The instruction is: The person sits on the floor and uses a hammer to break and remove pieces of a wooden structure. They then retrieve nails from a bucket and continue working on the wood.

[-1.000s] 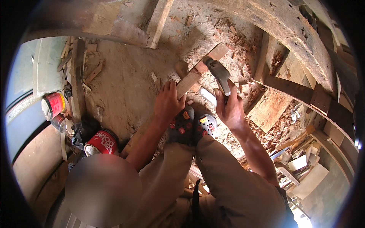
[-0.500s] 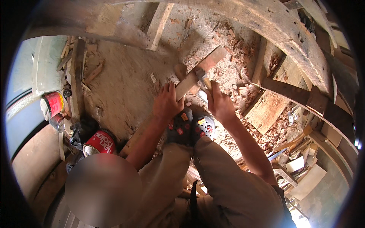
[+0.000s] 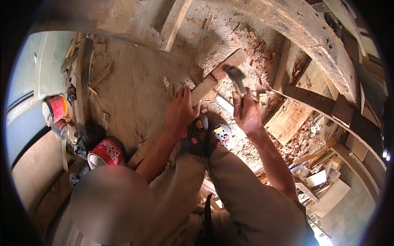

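Observation:
My left hand (image 3: 181, 107) is closed over the near end of a narrow wooden board (image 3: 204, 89), which slants away to the upper right just beyond my shoes. A wooden block (image 3: 196, 75) lies beside and partly under it. Closed round a handle, my right hand (image 3: 247, 112) holds a hammer (image 3: 234, 73), its dark head blurred and raised over the right side of the board. The head looks apart from the wood. A pale flat strip (image 3: 224, 104) lies below the board, between my two hands.
My dark clogs (image 3: 221, 135) stand just below the board. Wood chips (image 3: 262, 65) cover the ground to the right. A curved timber beam (image 3: 303, 33) crosses the upper right. Red cans (image 3: 107, 152) stand at left, near a black bag (image 3: 89, 138). Scrap wood (image 3: 328, 184) is piled lower right.
My right hand and the hammer have lifted off the board and swung to the right. My left hand stays on the board, which has hardly moved.

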The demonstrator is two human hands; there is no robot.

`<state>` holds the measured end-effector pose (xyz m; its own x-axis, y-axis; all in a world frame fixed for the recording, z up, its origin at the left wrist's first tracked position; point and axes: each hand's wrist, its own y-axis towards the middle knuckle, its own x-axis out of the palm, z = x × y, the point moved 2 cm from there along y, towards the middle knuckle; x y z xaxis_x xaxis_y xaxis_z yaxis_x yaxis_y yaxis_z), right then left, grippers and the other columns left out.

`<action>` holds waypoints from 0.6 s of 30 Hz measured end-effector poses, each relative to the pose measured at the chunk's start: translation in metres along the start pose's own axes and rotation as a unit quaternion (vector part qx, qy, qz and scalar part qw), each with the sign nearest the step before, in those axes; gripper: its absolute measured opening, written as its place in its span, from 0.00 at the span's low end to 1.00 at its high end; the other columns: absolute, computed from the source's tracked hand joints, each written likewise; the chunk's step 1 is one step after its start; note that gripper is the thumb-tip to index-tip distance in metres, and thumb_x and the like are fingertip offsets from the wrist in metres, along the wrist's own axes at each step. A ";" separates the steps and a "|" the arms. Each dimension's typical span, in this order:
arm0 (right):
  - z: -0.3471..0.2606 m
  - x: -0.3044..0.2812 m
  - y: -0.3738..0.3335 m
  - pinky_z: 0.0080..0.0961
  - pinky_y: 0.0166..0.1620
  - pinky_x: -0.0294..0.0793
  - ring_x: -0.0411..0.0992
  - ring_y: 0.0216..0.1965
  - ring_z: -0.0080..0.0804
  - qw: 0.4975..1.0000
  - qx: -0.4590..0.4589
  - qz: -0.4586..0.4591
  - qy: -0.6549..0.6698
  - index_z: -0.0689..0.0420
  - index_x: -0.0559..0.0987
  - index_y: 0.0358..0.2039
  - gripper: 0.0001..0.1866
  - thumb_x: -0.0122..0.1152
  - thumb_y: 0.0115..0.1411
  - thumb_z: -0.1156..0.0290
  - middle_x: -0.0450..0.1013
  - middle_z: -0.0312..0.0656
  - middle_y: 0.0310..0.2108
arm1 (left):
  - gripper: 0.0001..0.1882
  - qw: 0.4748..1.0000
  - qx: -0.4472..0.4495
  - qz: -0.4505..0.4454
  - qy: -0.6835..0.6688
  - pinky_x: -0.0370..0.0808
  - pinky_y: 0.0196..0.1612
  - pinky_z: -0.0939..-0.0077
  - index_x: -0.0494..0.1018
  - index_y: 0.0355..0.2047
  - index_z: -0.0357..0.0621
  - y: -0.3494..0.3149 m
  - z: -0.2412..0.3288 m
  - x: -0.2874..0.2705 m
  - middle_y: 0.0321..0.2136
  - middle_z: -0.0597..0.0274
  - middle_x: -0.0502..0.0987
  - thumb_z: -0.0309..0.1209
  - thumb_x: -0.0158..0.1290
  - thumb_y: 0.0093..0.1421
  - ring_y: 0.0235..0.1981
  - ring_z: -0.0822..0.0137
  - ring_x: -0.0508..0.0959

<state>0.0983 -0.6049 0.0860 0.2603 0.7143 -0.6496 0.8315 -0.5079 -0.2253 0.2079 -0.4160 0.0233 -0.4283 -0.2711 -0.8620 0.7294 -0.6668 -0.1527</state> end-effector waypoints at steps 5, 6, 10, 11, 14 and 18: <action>0.015 0.019 -0.004 0.49 0.19 0.74 0.75 0.18 0.60 0.992 -0.079 -0.026 -0.096 0.62 0.66 0.42 0.13 0.57 0.65 0.69 0.72 0.57 0.15 | 0.25 1.000 0.006 -0.016 0.000 0.77 0.41 0.51 0.67 0.46 0.34 0.007 0.003 -0.004 0.39 0.43 0.73 0.38 0.61 0.53 0.41 0.42 0.77; 0.019 0.025 -0.001 0.50 0.20 0.74 0.75 0.19 0.59 0.995 -0.031 -0.036 -0.089 0.62 0.67 0.42 0.13 0.57 0.65 0.66 0.73 0.57 0.16 | 0.26 1.000 0.013 -0.008 0.008 0.77 0.40 0.52 0.67 0.46 0.34 0.007 0.001 -0.003 0.39 0.43 0.73 0.38 0.61 0.53 0.40 0.42 0.77; -0.003 0.005 -0.006 0.50 0.21 0.74 0.75 0.20 0.62 1.000 -0.012 0.002 0.027 0.63 0.66 0.45 0.13 0.55 0.65 0.71 0.73 0.59 0.16 | 0.26 1.000 -0.004 -0.010 0.014 0.77 0.43 0.53 0.66 0.46 0.35 0.006 -0.003 0.003 0.41 0.45 0.73 0.37 0.62 0.52 0.43 0.44 0.77; -0.020 -0.001 -0.008 0.50 0.21 0.75 0.76 0.21 0.63 0.996 -0.068 0.039 0.044 0.64 0.66 0.47 0.13 0.55 0.64 0.74 0.73 0.60 0.17 | 0.26 1.000 -0.019 -0.015 0.007 0.77 0.45 0.54 0.66 0.46 0.35 -0.001 -0.003 0.002 0.41 0.45 0.73 0.37 0.62 0.52 0.45 0.45 0.76; 0.018 0.015 -0.015 0.50 0.21 0.76 0.76 0.20 0.60 0.993 -0.109 0.033 0.018 0.63 0.64 0.47 0.15 0.56 0.64 0.73 0.74 0.60 0.18 | 0.27 1.000 0.000 -0.016 0.003 0.77 0.44 0.53 0.66 0.46 0.35 0.006 0.004 -0.002 0.41 0.45 0.73 0.37 0.62 0.52 0.45 0.45 0.76; 0.023 0.014 -0.003 0.48 0.20 0.76 0.75 0.17 0.57 0.997 -0.041 -0.040 -0.048 0.65 0.66 0.43 0.13 0.55 0.67 0.69 0.73 0.55 0.16 | 0.26 1.000 -0.007 -0.007 0.021 0.77 0.43 0.54 0.66 0.46 0.35 0.010 -0.001 -0.002 0.41 0.45 0.73 0.36 0.63 0.51 0.43 0.45 0.77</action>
<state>0.0883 -0.6049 0.0609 0.1476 0.6995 -0.6992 0.8855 -0.4084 -0.2216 0.2162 -0.4212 0.0229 -0.4169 -0.2320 -0.8788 0.7308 -0.6605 -0.1724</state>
